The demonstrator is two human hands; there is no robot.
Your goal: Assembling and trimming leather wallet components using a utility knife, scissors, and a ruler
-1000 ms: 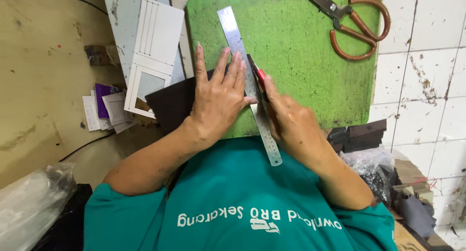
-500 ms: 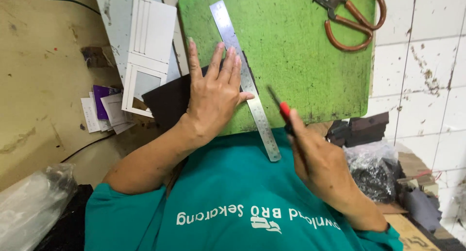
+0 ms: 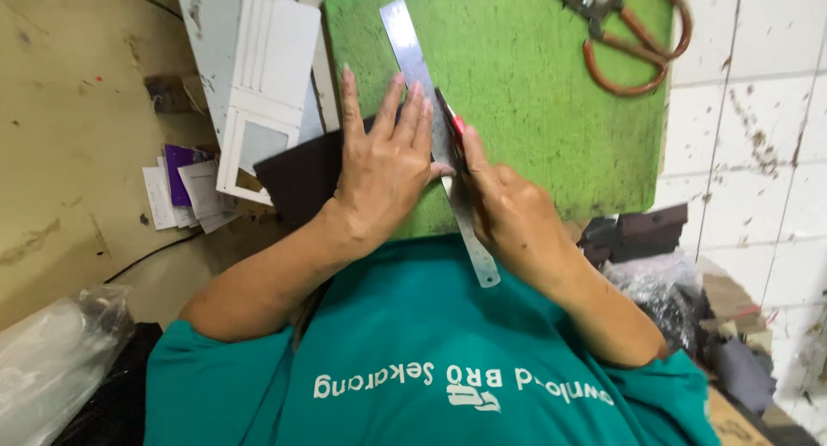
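The left hand point(image 3: 383, 166) is lying flat with fingers spread, pressing a steel ruler point(image 3: 435, 131) and a dark sheet of material point(image 3: 297, 174) down onto the green cutting mat point(image 3: 551, 93) — it is grasping nothing, only bearing down. The right hand point(image 3: 508, 213) is clenching a red-handled knife point(image 3: 452, 123), its blade sitting against the ruler's right edge, just beside the left fingertips point(image 3: 422, 93). The dark sheet is lying under the left palm, half on the mat and half off its left edge.

The risk here is looking plain enough: the left fingers are resting very near the cutting edge, so if the blade is climbing over the thin ruler it could be catching a fingertip. The ruler is also lying at a slant with its near end hanging off the mat — uneven pressure could be letting it pivot and spoiling the line.

Scissors point(image 3: 624, 41) are lying at the mat's far corner, a white card template point(image 3: 263, 84) to the left, and dark offcuts point(image 3: 642, 230) to the right on the table point(image 3: 77, 136).
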